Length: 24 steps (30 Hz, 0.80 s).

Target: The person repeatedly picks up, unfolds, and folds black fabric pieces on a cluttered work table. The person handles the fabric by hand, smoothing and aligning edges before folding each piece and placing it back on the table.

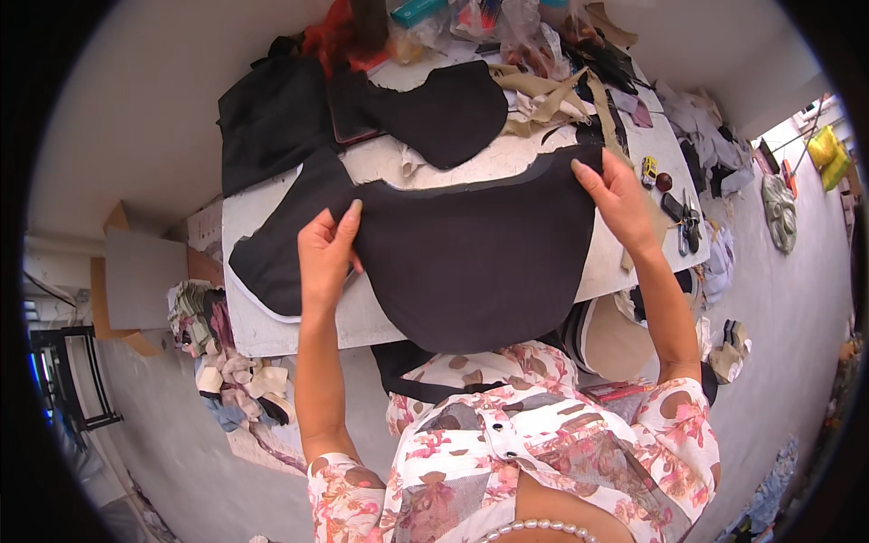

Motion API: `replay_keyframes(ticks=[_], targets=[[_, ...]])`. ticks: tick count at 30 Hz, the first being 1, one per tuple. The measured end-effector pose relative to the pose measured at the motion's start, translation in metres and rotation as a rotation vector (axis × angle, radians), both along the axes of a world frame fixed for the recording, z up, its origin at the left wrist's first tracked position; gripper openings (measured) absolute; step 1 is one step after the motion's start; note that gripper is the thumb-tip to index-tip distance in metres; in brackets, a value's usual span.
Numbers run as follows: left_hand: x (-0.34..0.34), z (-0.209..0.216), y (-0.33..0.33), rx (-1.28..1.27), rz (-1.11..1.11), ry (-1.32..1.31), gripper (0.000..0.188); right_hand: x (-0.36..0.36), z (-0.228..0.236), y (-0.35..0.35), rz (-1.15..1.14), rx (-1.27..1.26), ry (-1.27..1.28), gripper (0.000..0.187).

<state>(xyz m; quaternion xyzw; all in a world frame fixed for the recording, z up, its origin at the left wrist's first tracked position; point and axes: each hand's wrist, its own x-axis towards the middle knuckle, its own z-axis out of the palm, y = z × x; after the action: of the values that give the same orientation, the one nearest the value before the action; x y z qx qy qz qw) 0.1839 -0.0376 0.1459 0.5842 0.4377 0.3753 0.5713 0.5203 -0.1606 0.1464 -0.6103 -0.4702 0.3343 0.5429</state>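
A black cut fabric piece point(480, 262) with a rounded lower edge and a curved notch along the top is stretched between my hands over the table's near edge. My left hand point(328, 249) pinches its upper left corner, thumb on top. At the upper right corner, my right hand point(617, 197) grips it the same way. Left of it lies another black piece point(285, 240) with a white edge showing beneath. Farther back rests a black rounded piece point(453, 113), beside a larger black fabric stack point(272, 127).
The white table point(272, 337) holds beige scraps point(552, 95), scissors point(691, 226), a small yellow toy car point(649, 172) and a dark red ball point(664, 182). Plastic bags point(525, 41) stand at the back. Left are a cardboard box point(145, 281) and a cloth heap point(240, 380).
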Motion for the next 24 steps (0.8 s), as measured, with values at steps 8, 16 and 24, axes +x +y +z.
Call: replay_keyframes(ticks=[8, 16, 24], targets=[[0.007, -0.012, 0.002, 0.319, 0.199, 0.331, 0.027, -0.014, -0.01, 0.005, -0.257, 0.021, -0.669, 0.023], [0.007, -0.014, 0.005, 0.285, 0.208, 0.364, 0.022, -0.021, -0.016, 0.004, -0.328, 0.045, -0.916, 0.022], [0.03, 0.016, -0.046, 0.936, -0.074, 0.622, 0.052, -0.054, 0.031, -0.021, -0.03, 0.098, -1.139, 0.069]])
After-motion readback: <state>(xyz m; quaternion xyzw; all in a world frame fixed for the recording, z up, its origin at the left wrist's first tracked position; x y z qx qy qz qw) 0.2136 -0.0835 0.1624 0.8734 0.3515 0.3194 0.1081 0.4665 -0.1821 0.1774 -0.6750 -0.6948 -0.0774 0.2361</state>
